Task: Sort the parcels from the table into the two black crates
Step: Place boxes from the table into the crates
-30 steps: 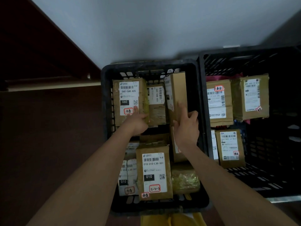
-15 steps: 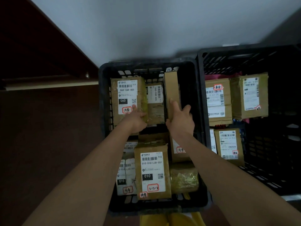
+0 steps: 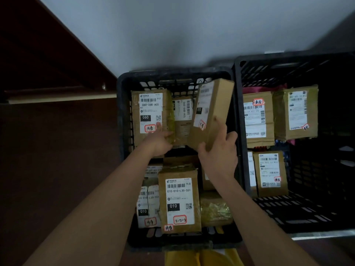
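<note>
A person is reaching both bare arms into the left black crate [image 3: 123, 120], which is sitting close beside the right black crate [image 3: 238, 89] against a pale grey wall [image 3: 172, 31]. The right hand [image 3: 219, 152] is keeping its grip grasping a long brown parcel [image 3: 215, 112], fingers curled around its lower end, and the parcel is leaning tilted above the back right of the left crate. The left hand [image 3: 159, 139] is lying with its grip released, straight fingers pressing on the 060 parcel [image 3: 151, 116] at the back left. The 010 parcel [image 3: 179, 200] is lying label-up near the front. Labelled parcels are also lying in the right crate. Dark reddish-brown boards [image 3: 48, 150] are filling the room's left side; no surface is showing.
</note>
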Available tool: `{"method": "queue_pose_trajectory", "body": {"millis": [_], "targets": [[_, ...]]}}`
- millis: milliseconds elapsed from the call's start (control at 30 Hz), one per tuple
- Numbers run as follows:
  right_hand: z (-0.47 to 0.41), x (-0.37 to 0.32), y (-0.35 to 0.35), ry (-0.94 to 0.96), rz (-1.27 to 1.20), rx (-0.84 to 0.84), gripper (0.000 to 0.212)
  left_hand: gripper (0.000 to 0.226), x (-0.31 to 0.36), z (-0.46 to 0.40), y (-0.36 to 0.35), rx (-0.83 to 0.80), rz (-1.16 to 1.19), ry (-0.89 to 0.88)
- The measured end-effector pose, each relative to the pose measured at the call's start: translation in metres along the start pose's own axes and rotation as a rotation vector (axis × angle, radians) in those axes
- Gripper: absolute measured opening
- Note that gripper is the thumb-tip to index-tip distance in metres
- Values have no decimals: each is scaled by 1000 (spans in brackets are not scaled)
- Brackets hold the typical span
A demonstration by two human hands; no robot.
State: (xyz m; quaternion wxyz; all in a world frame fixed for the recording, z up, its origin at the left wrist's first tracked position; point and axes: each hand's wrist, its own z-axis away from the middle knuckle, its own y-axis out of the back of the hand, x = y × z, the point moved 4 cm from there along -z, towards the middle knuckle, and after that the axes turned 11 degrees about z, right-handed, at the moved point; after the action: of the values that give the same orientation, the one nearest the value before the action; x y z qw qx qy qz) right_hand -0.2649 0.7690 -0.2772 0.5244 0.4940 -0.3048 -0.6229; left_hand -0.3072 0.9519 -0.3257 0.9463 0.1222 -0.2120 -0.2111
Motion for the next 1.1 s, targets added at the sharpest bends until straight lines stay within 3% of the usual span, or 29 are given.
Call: {"method": "queue_pose_trajectory", "body": {"millis": [133,267,367,467,567,667,767,933,1100], "targets": [[14,1,-3,33,-194,-104,77,60,-4,10,-2,61,87,-65],[16,-1,-15,-28,-470,-232,79,40,-11,37,6,403,522,-190],[19,-2,-14,-14,-581,-217,77,32,-26,53,10,608,649,-207],[27,-8,-12,26,-684,-235,77,32,-35,69,11,820,608,-317],[24,-33,-31,183,-640,-387,78,38,-33,78,11,970,357,-483],[12,-56,-60,373,-436,-493,78,56,-34,62,1,744,27,-476],[-6,-60,-75,376,-291,-503,81,80,-37,51,-6,521,-30,-365],[-16,-60,-80,375,-88,-467,82,93,-30,48,-3,417,-103,-263],[-6,-58,-69,348,-46,-476,81,81,-17,64,11,352,-187,-213]]}}
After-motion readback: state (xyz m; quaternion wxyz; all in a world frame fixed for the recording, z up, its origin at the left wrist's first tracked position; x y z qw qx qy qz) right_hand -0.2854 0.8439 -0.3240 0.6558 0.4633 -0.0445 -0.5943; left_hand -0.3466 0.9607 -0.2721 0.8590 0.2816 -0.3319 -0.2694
